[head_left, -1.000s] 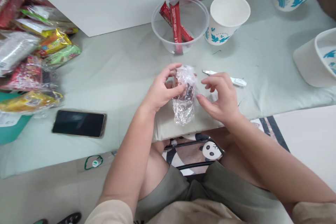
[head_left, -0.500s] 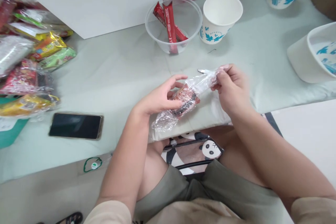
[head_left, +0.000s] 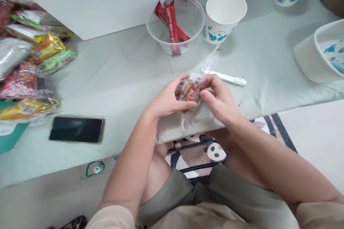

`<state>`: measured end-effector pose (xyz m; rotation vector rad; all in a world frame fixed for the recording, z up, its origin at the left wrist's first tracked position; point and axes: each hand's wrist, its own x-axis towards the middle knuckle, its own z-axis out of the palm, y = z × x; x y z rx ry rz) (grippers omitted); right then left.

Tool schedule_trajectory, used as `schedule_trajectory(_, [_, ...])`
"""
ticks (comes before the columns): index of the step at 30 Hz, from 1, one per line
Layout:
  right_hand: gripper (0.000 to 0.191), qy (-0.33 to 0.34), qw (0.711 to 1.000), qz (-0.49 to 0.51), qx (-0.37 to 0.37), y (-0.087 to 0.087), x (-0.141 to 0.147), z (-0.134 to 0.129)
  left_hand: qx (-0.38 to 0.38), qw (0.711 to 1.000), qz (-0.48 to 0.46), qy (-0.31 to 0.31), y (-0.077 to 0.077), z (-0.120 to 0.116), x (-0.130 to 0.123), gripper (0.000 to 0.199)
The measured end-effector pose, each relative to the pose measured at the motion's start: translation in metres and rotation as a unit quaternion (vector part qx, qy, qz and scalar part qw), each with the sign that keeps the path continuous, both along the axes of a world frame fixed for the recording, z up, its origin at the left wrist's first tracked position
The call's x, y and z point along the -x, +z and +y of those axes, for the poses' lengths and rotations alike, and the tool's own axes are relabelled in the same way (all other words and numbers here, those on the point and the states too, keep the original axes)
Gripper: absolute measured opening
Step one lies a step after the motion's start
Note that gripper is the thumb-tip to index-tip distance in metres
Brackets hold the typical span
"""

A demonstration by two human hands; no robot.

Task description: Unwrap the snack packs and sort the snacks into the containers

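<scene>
My left hand (head_left: 172, 96) is closed round a small snack packet (head_left: 190, 93) in red and orange wrapping inside a clear plastic bag. A twisted end of the clear plastic (head_left: 206, 65) points up and away, and a crumpled end hangs toward the table edge. At the packet's right side, my right hand (head_left: 216, 94) has thumb and forefinger curled on the plastic; its other fingers are partly hidden. A slim white utility knife (head_left: 229, 78) lies on the table just beyond my right hand, its left end near the plastic.
A clear round tub (head_left: 149, 30) with red sachets (head_left: 172, 25) stands beyond my hands, beside a paper cup (head_left: 224, 18). A white container (head_left: 309, 59) is at the right. At the left are a phone (head_left: 77, 129) and piled snack packets (head_left: 48, 48). A white box (head_left: 107, 3) stands behind.
My right hand has let go of the plastic's far end and moved left and down to the packet's side. The packet has turned more upright, and the utility knife is now uncovered.
</scene>
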<state>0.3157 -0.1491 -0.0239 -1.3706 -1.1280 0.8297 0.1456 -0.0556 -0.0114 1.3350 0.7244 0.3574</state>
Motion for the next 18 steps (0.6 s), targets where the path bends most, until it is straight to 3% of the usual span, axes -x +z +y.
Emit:
schedule_trajectory(7, [0.034, -0.046, 0.997, 0.021, 0.054, 0.001, 0.006, 0.003, 0.001, 0.999, -0.035, 0.003, -0.005, 0.000, -0.003, 0.052])
schedule_trajectory(13, [0.030, -0.069, 0.985, 0.161, 0.010, -0.005, 0.002, 0.005, 0.052, 0.991, -0.062, 0.109, -0.006, 0.003, -0.003, 0.043])
schedule_trajectory(18, [0.029, -0.145, 0.957, 0.249, 0.003, 0.000, -0.002, 0.010, 0.129, 0.967, -0.097, 0.195, -0.004, 0.006, -0.006, 0.024])
